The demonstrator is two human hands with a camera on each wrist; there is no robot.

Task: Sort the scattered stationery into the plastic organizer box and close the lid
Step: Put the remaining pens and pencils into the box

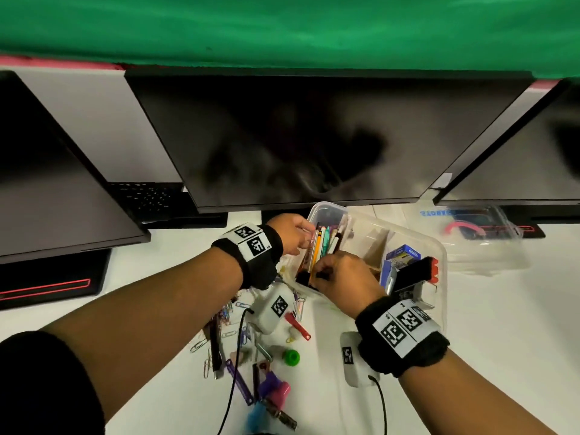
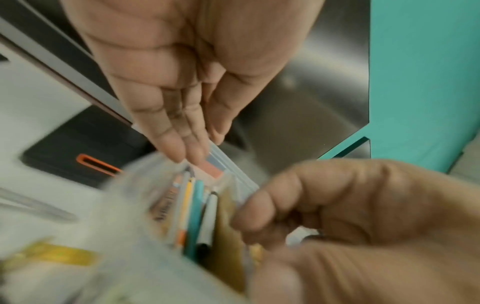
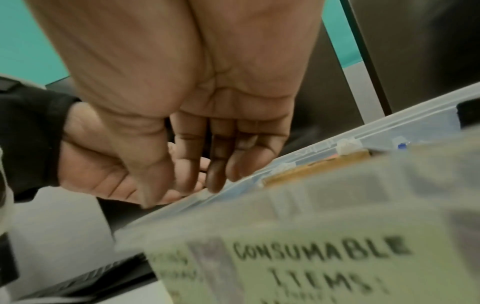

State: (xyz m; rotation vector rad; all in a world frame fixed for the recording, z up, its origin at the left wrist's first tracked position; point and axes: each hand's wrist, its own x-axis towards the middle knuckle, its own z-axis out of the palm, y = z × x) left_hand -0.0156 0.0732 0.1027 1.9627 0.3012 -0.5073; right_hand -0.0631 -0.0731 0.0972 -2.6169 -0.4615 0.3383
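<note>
The clear plastic organizer box stands open in front of the middle monitor. Its left compartment holds several pens and pencils, lying lengthwise. My left hand reaches the far end of that compartment, and its straight fingers touch the box rim above the pens. My right hand sits at the near end with curled fingers, pinching a black-ended pen. In the right wrist view its fingers dip over the box wall.
The right compartments hold a blue box and a black stapler. The clear lid lies behind on the right. Paper clips, a red tool, a green cap and a purple ruler lie scattered near me. Monitors stand behind.
</note>
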